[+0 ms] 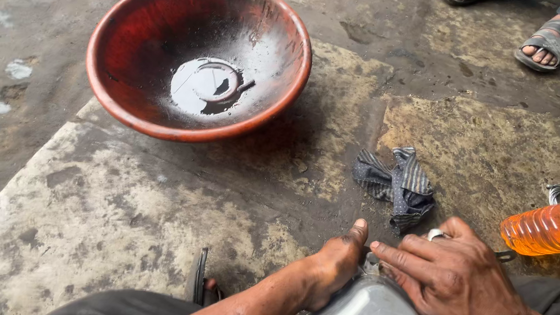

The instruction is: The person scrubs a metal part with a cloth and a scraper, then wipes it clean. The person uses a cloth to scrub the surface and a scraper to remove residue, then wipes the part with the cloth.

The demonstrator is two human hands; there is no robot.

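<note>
One package in view: a plastic bottle at the right edge.
The ribbed, clear bottle (555, 227) lies on its side on the stained concrete floor (96, 214), filled with orange liquid (no label shows on it), just right of the person's right hand (455, 274).

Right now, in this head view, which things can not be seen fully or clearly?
- Grey metal part: covered by the left hand and right hand, and cut by the bottom edge; its full shape is unclear.
- Bottle of orange liquid: cut by the right edge.
- Other person's sandalled feet: body outside the top right corner.
- Round piece in the red bowl: sits in dark liquid, details unclear.
</note>
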